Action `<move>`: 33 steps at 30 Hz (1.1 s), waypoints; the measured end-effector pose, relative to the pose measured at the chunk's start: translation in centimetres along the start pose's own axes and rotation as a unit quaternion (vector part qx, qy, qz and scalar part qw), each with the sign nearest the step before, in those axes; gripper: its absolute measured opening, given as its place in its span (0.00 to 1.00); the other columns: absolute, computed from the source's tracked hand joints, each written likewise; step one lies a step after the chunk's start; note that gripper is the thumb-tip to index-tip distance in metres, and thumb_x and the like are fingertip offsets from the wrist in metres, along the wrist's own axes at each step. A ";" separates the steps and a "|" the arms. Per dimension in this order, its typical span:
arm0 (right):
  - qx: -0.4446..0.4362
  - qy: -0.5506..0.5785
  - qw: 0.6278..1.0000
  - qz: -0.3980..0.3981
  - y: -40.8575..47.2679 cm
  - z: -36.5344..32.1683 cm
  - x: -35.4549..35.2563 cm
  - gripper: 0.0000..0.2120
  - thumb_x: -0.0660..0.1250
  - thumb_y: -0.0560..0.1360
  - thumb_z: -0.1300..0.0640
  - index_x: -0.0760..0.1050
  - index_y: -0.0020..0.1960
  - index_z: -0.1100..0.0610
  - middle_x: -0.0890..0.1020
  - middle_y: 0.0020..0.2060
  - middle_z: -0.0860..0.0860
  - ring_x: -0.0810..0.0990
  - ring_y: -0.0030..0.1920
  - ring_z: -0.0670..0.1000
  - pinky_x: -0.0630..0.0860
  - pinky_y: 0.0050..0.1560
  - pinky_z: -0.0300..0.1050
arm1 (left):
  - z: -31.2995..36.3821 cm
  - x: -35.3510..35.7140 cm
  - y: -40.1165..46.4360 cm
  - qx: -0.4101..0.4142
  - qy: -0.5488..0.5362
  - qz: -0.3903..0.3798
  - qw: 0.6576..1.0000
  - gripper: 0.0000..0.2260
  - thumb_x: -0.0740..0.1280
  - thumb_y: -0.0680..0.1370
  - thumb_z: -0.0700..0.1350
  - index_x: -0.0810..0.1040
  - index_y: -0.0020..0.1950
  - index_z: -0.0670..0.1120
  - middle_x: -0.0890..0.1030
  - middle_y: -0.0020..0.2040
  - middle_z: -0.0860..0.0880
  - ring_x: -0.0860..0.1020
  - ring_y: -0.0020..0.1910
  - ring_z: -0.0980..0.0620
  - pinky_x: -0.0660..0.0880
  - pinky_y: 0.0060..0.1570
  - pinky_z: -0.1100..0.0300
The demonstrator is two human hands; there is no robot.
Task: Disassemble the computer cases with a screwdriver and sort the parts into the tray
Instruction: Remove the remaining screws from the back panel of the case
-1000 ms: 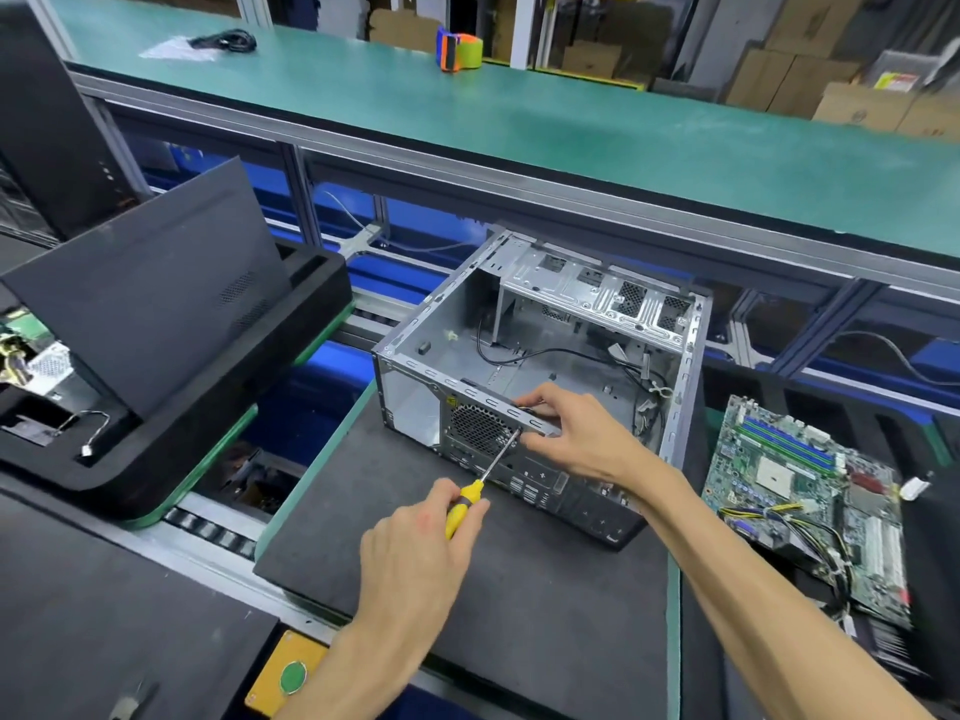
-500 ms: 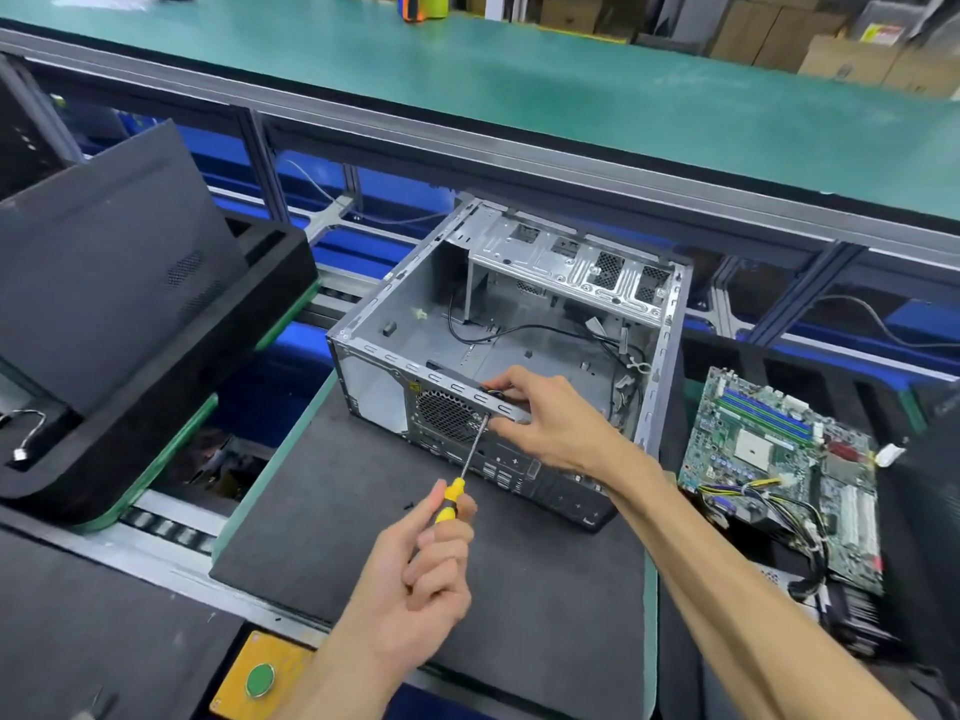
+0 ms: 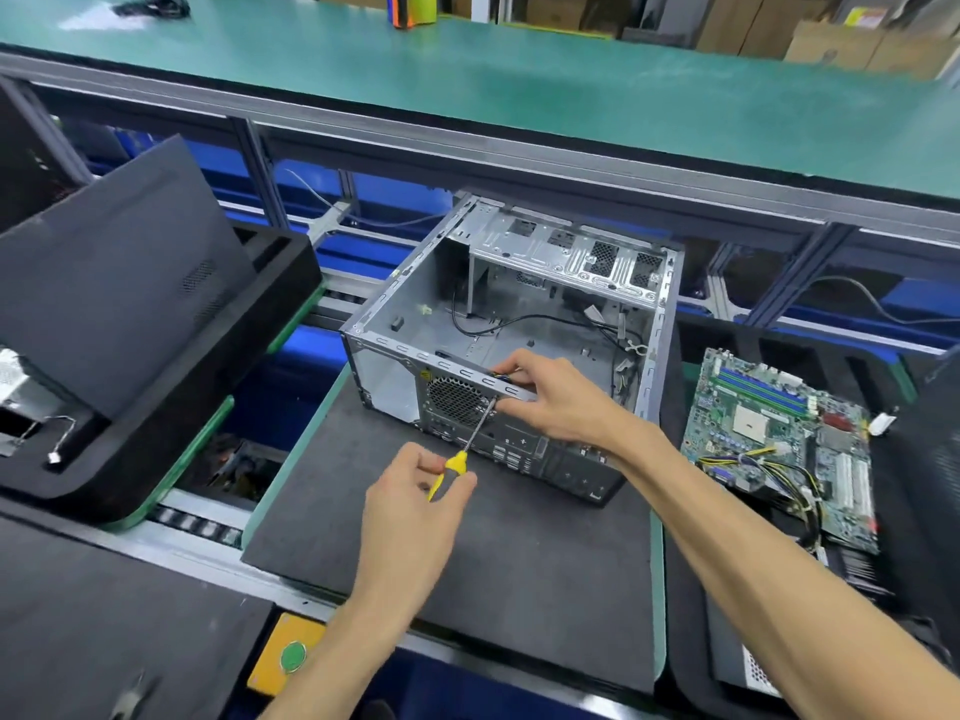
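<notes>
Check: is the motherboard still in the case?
No: the motherboard lies on the tray to the right of the case, whose open interior shows only bare metal and loose cables.

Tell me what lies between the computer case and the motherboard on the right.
Head view: only the person's right forearm crosses between computer case and motherboard.

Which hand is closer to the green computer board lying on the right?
The right hand. It grips the case's near top rail, a short way left of the green board. The left hand holds the yellow screwdriver farther left, in front of the case.
</notes>
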State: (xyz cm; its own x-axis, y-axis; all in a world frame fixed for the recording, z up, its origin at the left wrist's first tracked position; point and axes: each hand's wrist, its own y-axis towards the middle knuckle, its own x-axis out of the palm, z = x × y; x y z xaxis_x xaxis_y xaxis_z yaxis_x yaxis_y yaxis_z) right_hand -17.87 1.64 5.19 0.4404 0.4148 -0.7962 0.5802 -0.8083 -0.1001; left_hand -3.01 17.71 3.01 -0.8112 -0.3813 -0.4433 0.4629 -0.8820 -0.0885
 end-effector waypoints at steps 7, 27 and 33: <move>-0.005 -0.004 1.000 -0.003 0.2 0.2 0.1 0.16 0.69 0.78 0.54 0.72 0.64 0.54 0.81 0.64 0.51 0.81 0.59 0.53 0.75 0.61 0.52 | -1.6 0.3 0.4 0.148 0.102 0.034 0.983 0.12 0.72 0.76 0.50 0.70 0.41 0.51 0.72 0.26 0.54 0.68 0.24 0.54 0.62 0.25 0.65; -0.016 0.019 1.000 0.017 0.1 0.3 0.3 0.14 0.71 0.77 0.56 0.75 0.61 0.56 0.82 0.61 0.51 0.79 0.63 0.49 0.70 0.58 0.35 | 0.0 0.4 -0.2 -0.208 -0.262 -0.123 0.934 0.18 0.64 0.80 0.58 0.83 0.47 0.44 0.76 0.30 0.49 0.63 0.21 0.55 0.56 0.20 0.65; 0.000 0.015 1.000 0.003 0.2 0.6 0.4 0.16 0.70 0.78 0.54 0.73 0.65 0.55 0.81 0.63 0.56 0.78 0.66 0.52 0.72 0.63 0.43 | -0.4 -0.2 -0.5 0.077 0.144 0.019 0.986 0.15 0.69 0.78 0.53 0.62 0.47 0.55 0.77 0.34 0.54 0.75 0.32 0.55 0.64 0.29 0.60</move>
State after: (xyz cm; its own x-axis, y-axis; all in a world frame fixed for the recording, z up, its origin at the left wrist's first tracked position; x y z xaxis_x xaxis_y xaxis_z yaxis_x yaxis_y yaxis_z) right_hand -17.96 1.41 4.49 0.4649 0.4226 -0.7780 0.5772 -0.8110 -0.0956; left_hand -2.94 18.29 2.73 -0.6494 -0.3390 -0.6807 0.4129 -0.9089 0.0588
